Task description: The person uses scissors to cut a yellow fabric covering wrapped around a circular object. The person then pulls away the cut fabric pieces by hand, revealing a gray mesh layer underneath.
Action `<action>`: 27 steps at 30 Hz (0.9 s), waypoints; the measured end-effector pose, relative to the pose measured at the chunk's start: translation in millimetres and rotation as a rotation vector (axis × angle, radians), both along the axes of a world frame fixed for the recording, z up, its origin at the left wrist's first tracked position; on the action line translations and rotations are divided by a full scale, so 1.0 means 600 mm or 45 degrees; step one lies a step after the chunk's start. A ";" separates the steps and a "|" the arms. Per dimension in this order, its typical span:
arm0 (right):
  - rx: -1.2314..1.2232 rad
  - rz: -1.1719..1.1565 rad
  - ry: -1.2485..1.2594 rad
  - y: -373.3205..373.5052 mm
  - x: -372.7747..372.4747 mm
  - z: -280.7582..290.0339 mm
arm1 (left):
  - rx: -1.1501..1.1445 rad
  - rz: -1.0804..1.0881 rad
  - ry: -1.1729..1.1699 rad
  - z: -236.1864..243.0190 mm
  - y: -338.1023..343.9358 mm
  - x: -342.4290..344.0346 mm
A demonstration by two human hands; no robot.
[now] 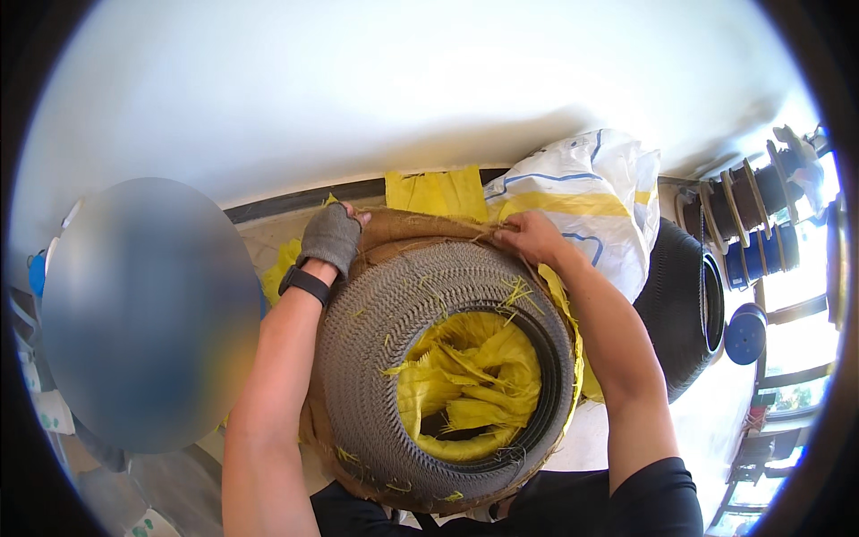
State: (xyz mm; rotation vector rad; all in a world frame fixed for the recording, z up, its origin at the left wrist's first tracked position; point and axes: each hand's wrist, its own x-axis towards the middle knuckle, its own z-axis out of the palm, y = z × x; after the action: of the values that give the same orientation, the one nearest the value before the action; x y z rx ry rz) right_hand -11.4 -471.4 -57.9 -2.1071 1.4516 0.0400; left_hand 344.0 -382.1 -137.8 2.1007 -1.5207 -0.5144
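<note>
At the centre of the frame we pinch the brown burlap wrap (407,225) at the top of the grey coil (376,331) with both our gloved left hand (333,234) and bare right hand (534,237), fingers closed, and should peel evenly off its yellow lining (470,371).

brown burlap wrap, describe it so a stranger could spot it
Find the big grey ribbed coil stuffed with yellow woven sacking. The brown burlap wrap hugs its outer edge, pinched by both hands; it alone is coarse and brown.
</note>
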 end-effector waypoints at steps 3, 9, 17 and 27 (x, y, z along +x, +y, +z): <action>-0.215 -0.134 -0.065 -0.030 -0.007 -0.033 | 0.063 -0.071 0.010 -0.010 -0.019 -0.001; -0.211 -0.103 -0.037 -0.099 0.006 -0.080 | 0.187 -0.171 0.083 -0.058 -0.057 0.030; 0.149 0.085 0.065 -0.141 0.009 -0.160 | 0.470 -0.488 -0.072 -0.181 -0.061 0.082; 0.335 0.005 0.039 -0.101 -0.098 -0.123 | 0.791 -0.932 -0.026 -0.164 -0.046 0.077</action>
State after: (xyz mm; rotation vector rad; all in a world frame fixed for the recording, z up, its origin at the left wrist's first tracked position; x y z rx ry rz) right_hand -70.1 -532.0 -131.5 -1.9024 1.3774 0.2519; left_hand 390.3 -409.6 -235.9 1.8670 -2.3629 -1.3717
